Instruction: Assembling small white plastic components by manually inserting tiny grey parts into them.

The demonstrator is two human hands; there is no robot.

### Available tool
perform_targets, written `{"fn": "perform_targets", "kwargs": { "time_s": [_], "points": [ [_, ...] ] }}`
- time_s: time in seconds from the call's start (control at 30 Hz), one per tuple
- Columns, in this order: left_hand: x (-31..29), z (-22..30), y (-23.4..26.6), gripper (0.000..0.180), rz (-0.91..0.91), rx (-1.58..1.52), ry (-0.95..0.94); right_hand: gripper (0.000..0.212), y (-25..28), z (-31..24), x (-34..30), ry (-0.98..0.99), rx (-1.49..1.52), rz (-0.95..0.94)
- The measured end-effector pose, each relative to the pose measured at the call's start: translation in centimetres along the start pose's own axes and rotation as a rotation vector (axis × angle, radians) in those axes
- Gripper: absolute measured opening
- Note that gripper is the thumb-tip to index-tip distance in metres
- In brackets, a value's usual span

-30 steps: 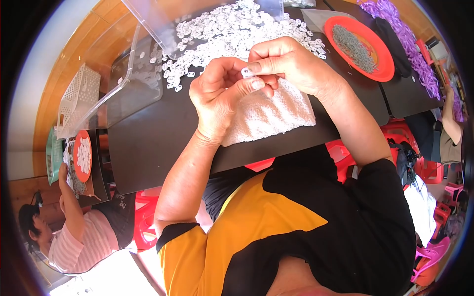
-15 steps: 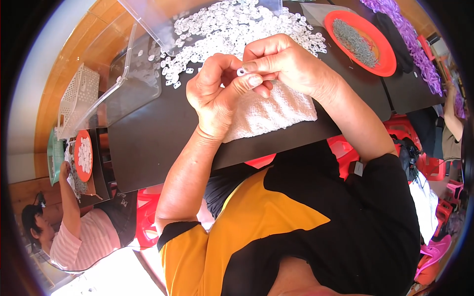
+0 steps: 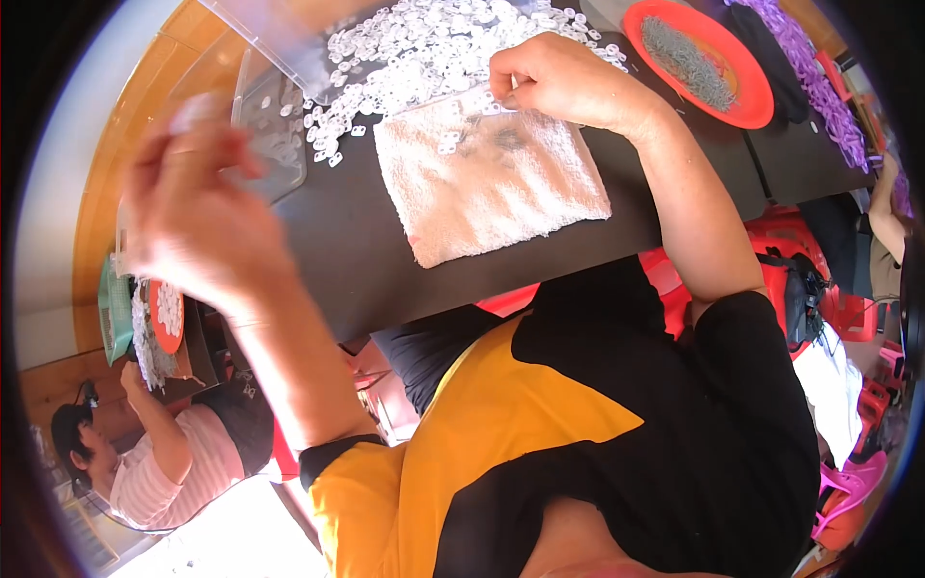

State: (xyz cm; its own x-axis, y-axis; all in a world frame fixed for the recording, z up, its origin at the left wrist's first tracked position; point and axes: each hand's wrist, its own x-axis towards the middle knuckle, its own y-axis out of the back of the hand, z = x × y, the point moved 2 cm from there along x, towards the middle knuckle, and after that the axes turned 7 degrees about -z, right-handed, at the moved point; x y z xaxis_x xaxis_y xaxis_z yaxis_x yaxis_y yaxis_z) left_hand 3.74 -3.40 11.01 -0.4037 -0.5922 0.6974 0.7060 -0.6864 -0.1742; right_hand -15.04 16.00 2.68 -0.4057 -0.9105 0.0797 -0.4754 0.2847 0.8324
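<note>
A folded, pale pink towel (image 3: 501,197) lies on the dark table before me, grey smudges near its far side. My right hand (image 3: 573,85) is over its far edge, thumb and fingers pinched down on a small white plastic piece (image 3: 493,104) with holes. Another such piece rests on the towel close by. Behind is a wide heap of white plastic pieces (image 3: 414,48). My left hand (image 3: 198,217) is raised off to the left, over the clear plastic bin's side; motion smears its fingers, and whether it holds anything does not show.
A red-orange plate (image 3: 752,101) of thin grey metal pins stands at the far right, beside purple strips (image 3: 819,91). A clear plastic bin (image 3: 275,125) is at the left. Beyond it a person in a striped shirt (image 3: 183,462) works by another orange plate (image 3: 171,332) of white pieces.
My hands were together above the towel, holding a small white ringed part. My left hand has swung away to the left, and the right has moved to the towel's far edge.
</note>
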Motion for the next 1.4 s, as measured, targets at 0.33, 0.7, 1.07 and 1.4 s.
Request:
{"fn": "perform_targets", "kwargs": {
  "time_s": [0.33,0.7,1.07,1.4],
  "points": [
    [2.5,-0.3,1.8,0.023,0.052,0.654,-0.184,0.013,-2.5,-0.7,0.8,0.2,-0.235,0.098],
    [-5.3,-8.4,-4.3,0.008,-0.511,0.229,0.671,0.005,-3.9,-1.0,1.8,0.231,-0.36,0.111],
    [-5.5,-9.2,-4.9,0.012,-0.65,0.415,0.731,0.006,-2.3,-1.0,1.4,0.242,-0.252,0.164],
    [-5.1,-12.1,-5.3,0.011,-0.887,0.649,0.449,0.007,-2.6,-0.7,1.4,0.256,-0.277,0.198]
  ]
}}
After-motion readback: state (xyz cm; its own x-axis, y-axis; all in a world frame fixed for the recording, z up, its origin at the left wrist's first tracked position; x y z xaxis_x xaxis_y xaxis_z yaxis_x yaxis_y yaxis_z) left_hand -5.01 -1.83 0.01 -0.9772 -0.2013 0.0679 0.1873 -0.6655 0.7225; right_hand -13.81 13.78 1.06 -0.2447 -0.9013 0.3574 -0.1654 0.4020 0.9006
